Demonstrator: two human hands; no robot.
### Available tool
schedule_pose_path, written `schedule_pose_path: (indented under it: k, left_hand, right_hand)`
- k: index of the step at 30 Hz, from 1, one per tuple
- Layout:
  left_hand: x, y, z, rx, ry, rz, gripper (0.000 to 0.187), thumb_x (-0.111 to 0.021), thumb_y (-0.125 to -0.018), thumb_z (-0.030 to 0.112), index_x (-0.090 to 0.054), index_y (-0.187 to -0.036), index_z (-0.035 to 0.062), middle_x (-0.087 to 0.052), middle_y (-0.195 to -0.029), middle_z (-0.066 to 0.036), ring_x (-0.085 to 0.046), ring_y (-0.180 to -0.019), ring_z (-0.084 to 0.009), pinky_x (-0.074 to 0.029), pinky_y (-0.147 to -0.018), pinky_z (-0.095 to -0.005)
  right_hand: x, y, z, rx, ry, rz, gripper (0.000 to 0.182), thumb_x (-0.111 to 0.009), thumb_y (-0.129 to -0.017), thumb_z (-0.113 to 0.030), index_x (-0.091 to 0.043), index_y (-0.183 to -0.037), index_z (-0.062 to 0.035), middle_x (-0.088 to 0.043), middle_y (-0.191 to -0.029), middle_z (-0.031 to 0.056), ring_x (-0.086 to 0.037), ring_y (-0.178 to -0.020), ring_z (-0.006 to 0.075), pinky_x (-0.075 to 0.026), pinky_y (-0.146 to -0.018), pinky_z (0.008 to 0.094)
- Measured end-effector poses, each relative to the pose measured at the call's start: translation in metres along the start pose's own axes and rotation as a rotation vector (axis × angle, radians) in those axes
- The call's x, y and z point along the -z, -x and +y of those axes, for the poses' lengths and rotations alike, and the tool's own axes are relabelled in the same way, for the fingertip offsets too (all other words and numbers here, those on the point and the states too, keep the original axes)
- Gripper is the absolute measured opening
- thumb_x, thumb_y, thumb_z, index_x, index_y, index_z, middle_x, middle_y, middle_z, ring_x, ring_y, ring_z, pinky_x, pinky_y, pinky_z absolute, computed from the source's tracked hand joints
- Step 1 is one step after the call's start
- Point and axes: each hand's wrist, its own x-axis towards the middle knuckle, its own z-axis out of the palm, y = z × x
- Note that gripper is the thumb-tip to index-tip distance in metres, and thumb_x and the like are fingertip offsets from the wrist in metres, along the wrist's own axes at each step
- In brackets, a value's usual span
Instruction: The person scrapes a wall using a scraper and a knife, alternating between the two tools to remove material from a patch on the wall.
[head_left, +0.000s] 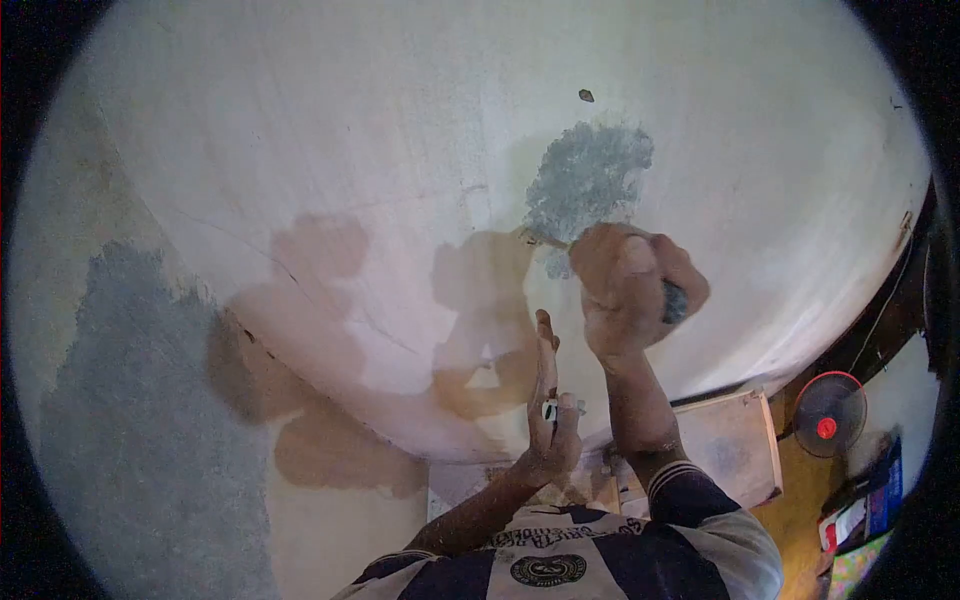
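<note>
My right hand [640, 280] is closed in a fist around a tool with a thin shaft [553, 242]. Its dark rounded handle end [675, 301] pokes out on the right side of the fist, and most of the handle is hidden by my fingers. The shaft's tip is right at the pale wall [400, 110], by the lower edge of a rough grey bare patch [590, 170]. Lower and to the left, my left hand [552, 420] has its fingers stretched out flat, seen edge-on near the wall, with a ring [549, 410] on one finger.
A larger grey patch [160, 420] covers the adjoining wall at left, past a chipped corner edge. Shadows of my arms fall on the wall. A small dark hole [586, 96] sits above. Down right are a wooden board [735, 445], a red-rimmed fan [828, 412] and stacked items [860, 510].
</note>
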Motion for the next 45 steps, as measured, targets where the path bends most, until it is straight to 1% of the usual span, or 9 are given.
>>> schedule_pose_path:
  k: [4,9,13,15,17,20,29,37,45]
  left_hand:
    - [0.008,0.01,-0.019,-0.036,0.02,0.041,0.069,-0.044,-0.099,0.028,-0.017,-0.151,-0.01,-0.041,-0.143,-0.019,-0.05,-0.089,-0.0126,-0.045,-0.078,-0.0295]
    - [0.036,0.011,-0.066,-0.102,-0.116,-0.02,0.065,-0.045,-0.1,0.027,-0.022,-0.15,-0.0077,-0.045,-0.136,-0.015,-0.053,-0.098,-0.0148,-0.046,-0.085,-0.0306]
    - [0.031,0.012,-0.049,-0.069,0.075,0.117,0.058,-0.048,-0.1,0.027,-0.032,-0.147,-0.004,-0.055,-0.116,-0.007,-0.055,-0.095,-0.0136,-0.049,-0.085,-0.0307]
    - [0.02,0.014,-0.029,-0.038,0.075,0.168,0.056,-0.049,-0.101,0.028,-0.036,-0.145,-0.0037,-0.058,-0.112,-0.005,-0.056,-0.092,-0.0119,-0.05,-0.082,-0.0298]
    - [0.016,-0.004,-0.023,-0.069,0.08,0.17,0.055,-0.05,-0.101,0.029,-0.038,-0.143,-0.0034,-0.059,-0.112,-0.005,-0.056,-0.092,-0.0107,-0.05,-0.081,-0.0293]
    - [0.029,0.001,-0.03,-0.082,0.12,0.161,0.053,-0.052,-0.1,0.029,-0.04,-0.141,-0.0023,-0.059,-0.117,-0.007,-0.057,-0.097,-0.0107,-0.049,-0.084,-0.0298]
    - [0.027,0.001,-0.035,-0.021,0.127,0.133,0.06,-0.048,-0.101,0.028,-0.028,-0.147,-0.0041,-0.04,-0.142,-0.014,-0.045,-0.121,-0.0167,-0.038,-0.1,-0.0348]
    - [0.029,0.008,-0.047,-0.014,0.113,0.076,0.066,-0.045,-0.102,0.031,-0.021,-0.151,-0.0052,-0.028,-0.155,-0.018,-0.035,-0.136,-0.0204,-0.03,-0.111,-0.0375]
    - [0.024,-0.006,-0.037,-0.121,0.013,0.145,0.063,-0.04,-0.103,0.029,-0.019,-0.153,-0.0032,-0.021,-0.16,-0.018,-0.033,-0.141,-0.0207,-0.038,-0.107,-0.0391]
  right_hand:
    - [0.001,-0.013,-0.027,-0.068,-0.31,-0.24,0.025,-0.056,-0.094,-0.016,-0.047,-0.072,-0.0083,-0.046,-0.062,0.005,-0.047,-0.06,0.0173,-0.04,-0.056,0.0331]
    - [0.015,0.028,0.007,0.027,0.449,-0.174,0.02,-0.064,-0.09,-0.017,-0.063,-0.077,-0.0014,-0.06,-0.069,0.0058,-0.055,-0.06,0.0237,-0.044,-0.057,0.0369]
    - [0.001,-0.001,-0.023,-0.171,-0.032,-0.291,0.024,-0.059,-0.095,-0.02,-0.061,-0.078,-0.0019,-0.057,-0.069,0.0061,-0.058,-0.063,0.0253,-0.049,-0.061,0.0365]
    - [0.002,0.016,-0.011,-0.242,0.566,-0.338,0.027,-0.06,-0.095,-0.019,-0.059,-0.072,-0.0047,-0.056,-0.067,0.0052,-0.057,-0.062,0.0238,-0.049,-0.061,0.0347]
    - [0.01,0.012,-0.028,-0.088,0.788,-0.523,0.031,-0.061,-0.094,-0.019,-0.055,-0.065,-0.0076,-0.055,-0.066,0.004,-0.057,-0.063,0.0224,-0.048,-0.062,0.0329]
    - [0.011,0.031,-0.026,-0.279,0.097,-0.159,0.024,-0.055,-0.094,-0.017,-0.056,-0.072,-0.008,-0.056,-0.075,0.0048,-0.057,-0.074,0.0213,-0.048,-0.071,0.0336]
    - [0.013,0.023,-0.032,0.138,0.886,-0.19,0.011,-0.062,-0.086,-0.009,-0.057,-0.077,-0.0048,-0.061,-0.082,0.0094,-0.061,-0.079,0.0221,-0.05,-0.07,0.0318]
    - [0.016,-0.004,-0.037,-0.011,-0.436,-0.359,0.012,-0.061,-0.087,-0.01,-0.061,-0.077,-0.0032,-0.06,-0.073,0.0098,-0.06,-0.073,0.0205,-0.05,-0.069,0.0316]
    - [0.013,-0.004,-0.032,0.063,-0.049,-0.361,0.039,-0.056,-0.092,-0.01,-0.044,-0.055,-0.0077,-0.045,-0.048,0.0054,-0.046,-0.043,0.0171,-0.037,-0.042,0.0327]
